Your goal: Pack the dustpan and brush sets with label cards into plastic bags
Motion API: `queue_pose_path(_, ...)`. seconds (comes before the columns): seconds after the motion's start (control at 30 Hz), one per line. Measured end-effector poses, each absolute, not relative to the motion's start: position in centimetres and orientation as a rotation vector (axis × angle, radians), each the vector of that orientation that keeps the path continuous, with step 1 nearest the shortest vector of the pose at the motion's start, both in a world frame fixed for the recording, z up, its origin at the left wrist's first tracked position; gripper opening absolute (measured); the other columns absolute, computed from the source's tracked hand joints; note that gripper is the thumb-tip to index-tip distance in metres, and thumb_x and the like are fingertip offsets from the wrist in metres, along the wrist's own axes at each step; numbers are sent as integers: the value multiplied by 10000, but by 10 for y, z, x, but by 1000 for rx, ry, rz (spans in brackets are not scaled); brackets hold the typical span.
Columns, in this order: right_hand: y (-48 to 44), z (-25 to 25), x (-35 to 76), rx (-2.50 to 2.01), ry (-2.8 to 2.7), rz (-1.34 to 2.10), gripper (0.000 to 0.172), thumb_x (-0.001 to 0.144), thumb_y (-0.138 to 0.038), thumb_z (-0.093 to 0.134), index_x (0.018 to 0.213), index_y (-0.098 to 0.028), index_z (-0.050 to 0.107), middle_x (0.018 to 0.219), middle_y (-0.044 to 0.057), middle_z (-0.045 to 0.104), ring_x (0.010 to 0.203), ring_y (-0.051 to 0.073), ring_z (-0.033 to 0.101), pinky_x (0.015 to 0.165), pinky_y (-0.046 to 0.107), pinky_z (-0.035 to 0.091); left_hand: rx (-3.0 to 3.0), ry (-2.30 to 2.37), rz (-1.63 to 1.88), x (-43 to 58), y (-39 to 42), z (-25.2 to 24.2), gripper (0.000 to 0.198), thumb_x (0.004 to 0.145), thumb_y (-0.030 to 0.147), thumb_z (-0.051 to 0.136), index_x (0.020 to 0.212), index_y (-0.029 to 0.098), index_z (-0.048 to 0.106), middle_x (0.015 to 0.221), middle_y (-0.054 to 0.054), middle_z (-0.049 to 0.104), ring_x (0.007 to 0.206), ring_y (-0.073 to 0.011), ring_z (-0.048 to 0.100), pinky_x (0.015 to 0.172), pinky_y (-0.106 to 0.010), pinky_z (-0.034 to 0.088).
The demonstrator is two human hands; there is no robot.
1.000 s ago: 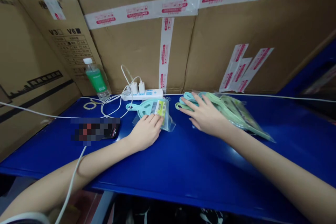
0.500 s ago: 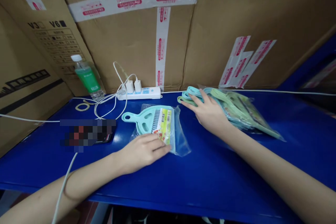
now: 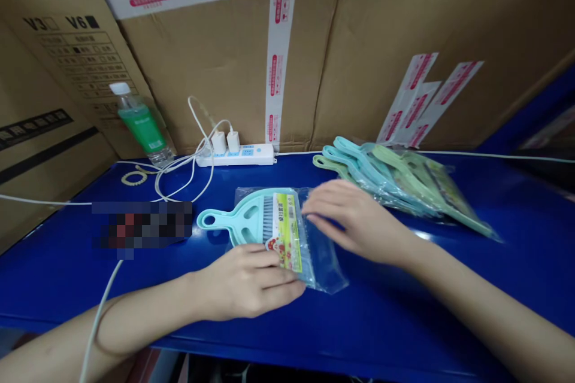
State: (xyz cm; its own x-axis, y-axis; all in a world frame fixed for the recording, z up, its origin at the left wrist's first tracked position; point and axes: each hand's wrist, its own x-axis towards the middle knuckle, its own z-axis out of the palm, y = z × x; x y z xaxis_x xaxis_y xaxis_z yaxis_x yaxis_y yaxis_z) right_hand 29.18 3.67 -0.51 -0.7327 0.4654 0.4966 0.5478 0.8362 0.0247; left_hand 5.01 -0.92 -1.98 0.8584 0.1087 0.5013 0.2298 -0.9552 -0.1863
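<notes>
A light blue dustpan and brush set (image 3: 251, 215) in a clear plastic bag lies on the blue table, its handle pointing left and a yellow-green label on it. My left hand (image 3: 254, 281) rests on the near edge of this bag, fingers bent over it and close together. Over the bag's right side is my right hand (image 3: 354, 218), fingers slightly bent with the thumb apart from them, nothing held. Several more bagged sets, blue and green (image 3: 399, 179), lie in an overlapping pile behind my right hand.
On the blue table (image 3: 395, 323), a white power strip (image 3: 251, 155) with two plugs and looped cables stands at the back. Left of it are a green-labelled bottle (image 3: 144, 128), a beaded ring (image 3: 133, 178) and a blurred-out dark object (image 3: 148, 227). Large cardboard boxes (image 3: 215, 66) rise behind.
My right hand has left the pile and moved left and nearer, to the single bagged set. That set has shifted slightly nearer, with my left hand still on it. The view has shifted a little.
</notes>
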Motion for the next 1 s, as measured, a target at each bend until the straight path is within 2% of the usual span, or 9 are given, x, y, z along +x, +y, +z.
queue_pose_path(0.07,27,-6,283,-839,-2615,-67,261,957,-189,432,799,-175,640,718,44,672,681,187,612,749,369,472,-2787,-266,-757,50,-10,-20,263,999,113,434,988,150,694,917,26,757,716,-118,629,569,-249,477)
queue_pose_path(0.13,26,-11,281,-1007,-2609,72,247,934,-156,438,742,-178,593,660,26,631,603,169,570,659,331,444,-2775,-280,-796,51,-11,-19,286,1005,109,413,974,144,695,894,22,758,702,-116,626,572,-250,485)
queue_pose_path(0.27,32,-18,284,-1156,-2469,455,156,862,-113,491,752,-191,569,634,-19,578,540,124,510,558,261,388,-2754,-275,-823,51,-11,-19,270,1001,117,432,956,145,696,874,14,756,681,-114,622,560,-246,489)
queue_pose_path(0.37,33,-19,284,-1140,-2384,663,63,845,-168,545,805,-190,589,626,-35,559,530,113,481,540,247,385,-2739,-257,-809,51,-11,-20,237,987,124,470,936,154,699,868,12,753,657,-110,609,558,-241,492)
queue_pose_path(0.6,29,-21,276,-1114,-2214,855,134,837,-218,551,705,-200,563,563,-63,449,508,104,397,496,240,329,-2742,-237,-745,51,-10,-22,171,957,131,525,931,148,694,885,5,741,672,-107,610,540,-247,493)
queue_pose_path(0.7,30,-25,273,-1094,-2199,803,99,829,-221,579,860,-195,670,586,-67,419,516,109,382,505,244,322,-2739,-232,-729,51,-10,-23,123,937,137,567,934,147,690,884,2,736,669,-103,611,539,-248,490)
queue_pose_path(0.77,29,-27,271,-1090,-2261,741,221,820,-223,608,1018,-200,704,616,-62,426,526,115,393,522,251,330,-2737,-227,-744,51,-11,-23,92,923,137,593,935,145,684,883,4,737,670,-104,621,548,-251,489)
queue_pose_path(0.9,24,-29,265,-1183,-2402,575,392,814,-252,647,1201,-196,673,662,-37,485,588,149,483,601,290,371,-2726,-237,-811,52,-11,-23,60,903,128,629,936,139,678,863,6,743,663,-107,641,554,-247,477)
queue_pose_path(1.0,21,-30,260,-1264,-2406,511,482,817,-299,661,1285,-189,619,686,-15,539,640,184,533,627,317,397,-2721,-228,-858,53,-12,-21,109,930,114,579,927,140,685,844,7,746,664,-98,640,564,-235,490)
